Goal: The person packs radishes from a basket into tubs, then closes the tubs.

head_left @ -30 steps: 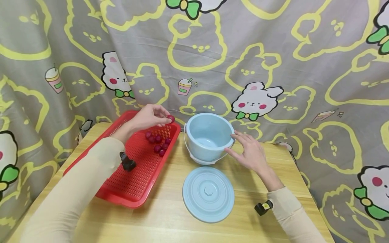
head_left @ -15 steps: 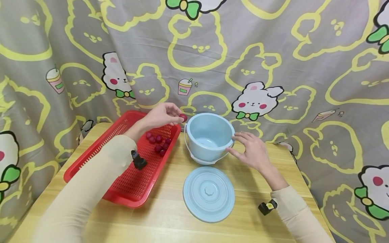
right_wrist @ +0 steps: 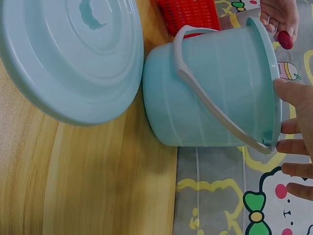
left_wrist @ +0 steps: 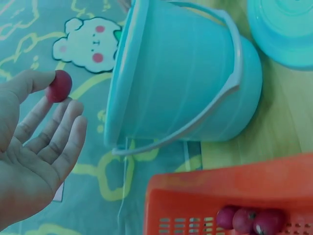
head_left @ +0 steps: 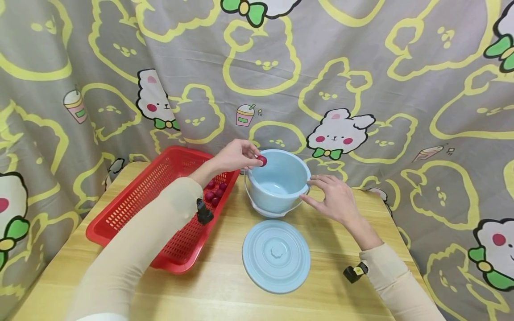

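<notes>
Toward the tabletop's left edge, the red basket (head_left: 176, 269) stays where it was a second ago, and the left forearm now lies farther across it, covering some of the dark red fruits (head_left: 209, 195) near its right side. The left hand (head_left: 237, 155) has moved right from above the basket's far right corner. Its grip is closed in a pinch, thumb and fingertips on one round red fruit (head_left: 262, 160), which half a second ago was just left of the bucket (head_left: 267, 200) and now is above the left side of its rim. The bucket is unmoved near the middle of the tabletop's far edge, upright, its pale handle (head_left: 257, 207) hanging down across the front. The round blue lid (head_left: 277, 256) lies as before on the near side of the bucket. The right hand (head_left: 337, 200) keeps its place at the bucket's right rim, toward the far right corner; its grip is loose, thumb and fingers spread at the rim without curling round it.

The tabletop (head_left: 217, 290) is pale yellowish wood with lengthwise grain. A grey curtain (head_left: 361, 35) hangs beyond its left, far and right edges, printed with yellow outlined animals, white rabbits with green bows, and drink cups.
</notes>
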`<control>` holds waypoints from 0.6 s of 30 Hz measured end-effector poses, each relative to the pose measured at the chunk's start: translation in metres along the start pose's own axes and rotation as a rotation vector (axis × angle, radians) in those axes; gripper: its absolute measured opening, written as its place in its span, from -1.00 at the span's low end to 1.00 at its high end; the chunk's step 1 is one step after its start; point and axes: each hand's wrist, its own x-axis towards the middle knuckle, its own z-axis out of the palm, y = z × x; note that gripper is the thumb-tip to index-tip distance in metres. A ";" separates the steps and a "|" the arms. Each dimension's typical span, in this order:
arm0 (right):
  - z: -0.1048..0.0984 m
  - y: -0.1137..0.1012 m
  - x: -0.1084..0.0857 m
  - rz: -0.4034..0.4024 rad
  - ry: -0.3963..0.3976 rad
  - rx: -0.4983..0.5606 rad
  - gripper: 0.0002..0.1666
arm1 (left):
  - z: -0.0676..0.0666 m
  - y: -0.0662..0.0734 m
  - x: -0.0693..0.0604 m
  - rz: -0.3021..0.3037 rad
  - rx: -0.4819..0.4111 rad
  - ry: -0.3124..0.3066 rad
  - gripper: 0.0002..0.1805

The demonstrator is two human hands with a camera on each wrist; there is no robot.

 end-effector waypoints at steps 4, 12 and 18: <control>0.000 0.000 0.000 -0.004 0.006 -0.002 -0.38 | 0.009 0.000 0.007 0.008 0.005 -0.008 -0.70; -0.001 0.000 0.001 0.008 -0.014 0.000 -0.37 | 0.022 -0.003 0.020 -0.003 -0.004 -0.019 -0.70; -0.001 0.001 0.001 0.008 -0.009 0.001 -0.38 | 0.032 -0.001 0.028 0.004 0.038 -0.049 -0.72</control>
